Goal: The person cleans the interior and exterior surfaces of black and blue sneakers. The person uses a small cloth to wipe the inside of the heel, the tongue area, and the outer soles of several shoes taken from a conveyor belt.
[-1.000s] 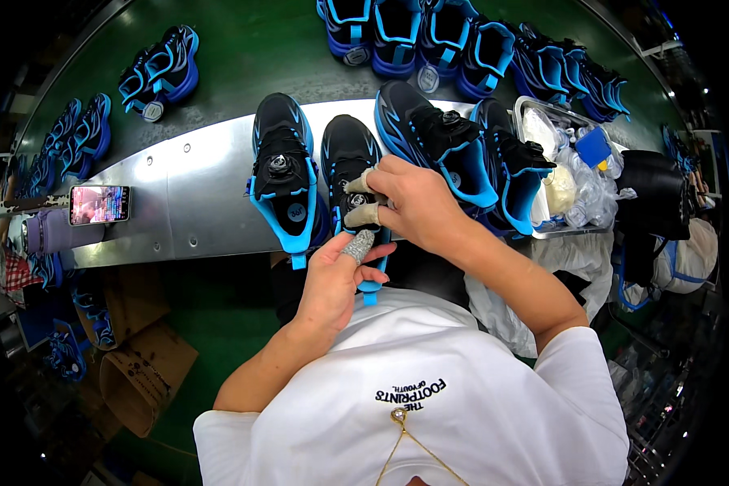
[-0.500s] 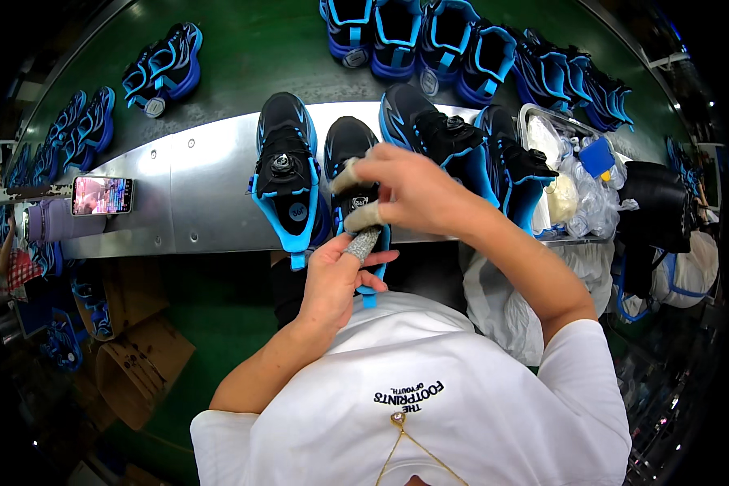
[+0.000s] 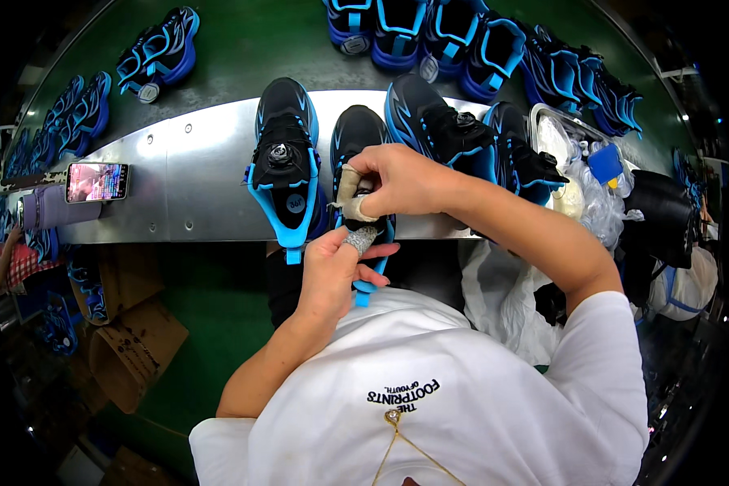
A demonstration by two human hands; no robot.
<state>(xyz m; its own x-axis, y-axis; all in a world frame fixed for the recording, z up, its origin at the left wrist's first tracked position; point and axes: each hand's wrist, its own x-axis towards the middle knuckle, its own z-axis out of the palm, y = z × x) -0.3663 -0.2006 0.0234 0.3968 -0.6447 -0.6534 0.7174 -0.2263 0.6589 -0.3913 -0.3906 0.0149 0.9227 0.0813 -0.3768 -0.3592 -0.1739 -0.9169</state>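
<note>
A black and blue shoe [image 3: 355, 138] lies toe-away on the silver metal shelf [image 3: 186, 178] in front of me. My right hand [image 3: 397, 182], with a taped finger, is closed over the shoe's opening near the tongue. My left hand [image 3: 336, 267] holds the shoe's heel end from below, a small grey textured piece [image 3: 362, 240] pinched at its fingertips. Beside it on the left lies a second matching shoe [image 3: 282, 158] with a round dial on top.
More black and blue shoes [image 3: 454, 130] lie to the right on the shelf and in rows on the green belt [image 3: 251, 49] behind. A phone [image 3: 97, 181] rests at the shelf's left. A clear tray [image 3: 571, 150] with plastic bags stands right. Cardboard boxes [image 3: 130, 348] sit lower left.
My right hand has shifted left along the shoe, from over the neighbouring shoes to the opening. My left hand stays at the heel.
</note>
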